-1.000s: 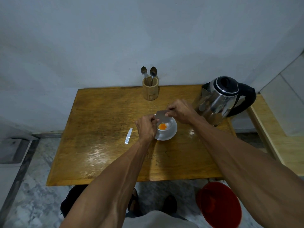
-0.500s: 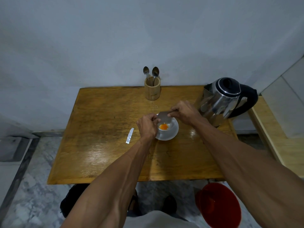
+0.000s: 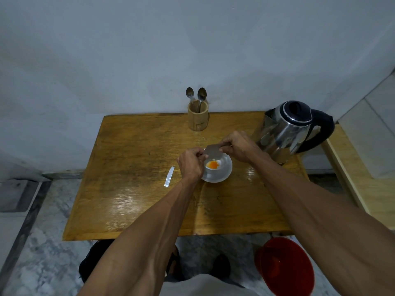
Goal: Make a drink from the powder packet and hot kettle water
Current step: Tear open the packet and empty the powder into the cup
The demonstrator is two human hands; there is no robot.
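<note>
A grey powder packet (image 3: 214, 152) is held tilted over a white cup (image 3: 222, 165) that stands on a white saucer (image 3: 224, 177) near the middle of the wooden table (image 3: 132, 189). Orange powder (image 3: 213, 165) lies in the cup. My left hand (image 3: 190, 165) pinches the packet's left end and my right hand (image 3: 239, 147) pinches its right end. A steel kettle (image 3: 286, 133) with a black lid and handle stands at the table's right rear, just beyond my right hand.
A torn-off silver strip (image 3: 169, 176) lies on the table left of the saucer. A wooden holder (image 3: 198, 117) with two spoons stands at the back edge by the wall. A red bucket (image 3: 286, 265) sits on the floor under the table's right front.
Both hands stay on the packet above the cup, with only slight shifts. The orange heap in the cup looks much the same.
</note>
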